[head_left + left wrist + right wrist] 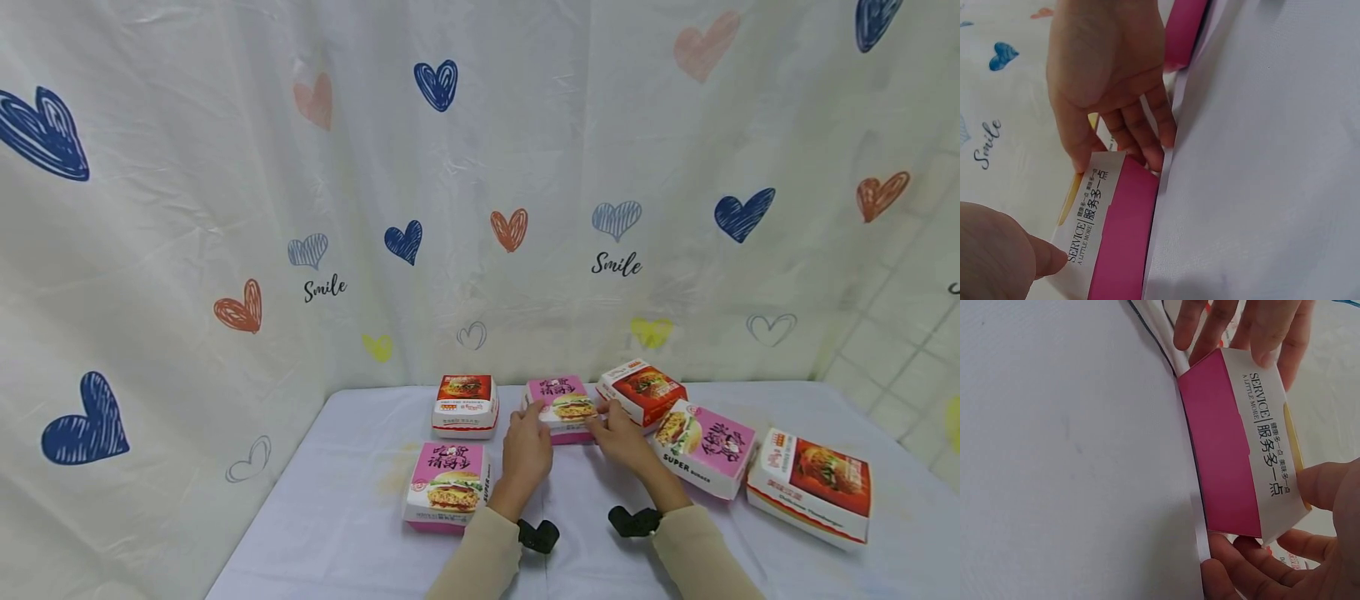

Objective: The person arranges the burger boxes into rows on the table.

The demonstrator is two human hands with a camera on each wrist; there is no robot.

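Observation:
Between my two hands sits a pink and white burger box (561, 407) at the back middle of the table, with a burger picture on its lid. My left hand (527, 450) holds its left side, thumb at the lid's edge and fingers along the side, as the left wrist view shows. On the opposite side my right hand (625, 440) grips it, thumb on the upper edge (1296, 447) and fingers curled at the lower side. The box's front face (1107, 225) reads "SERVICE". Its pink base lies close to the white cloth.
Left of my hands are a red and white burger box (464, 408) and a nearer pink one (447, 487). To the right stand a red box (642, 392), an angled pink box (705, 448) and a larger red box (812, 487). A heart-print curtain (450, 167) hangs behind.

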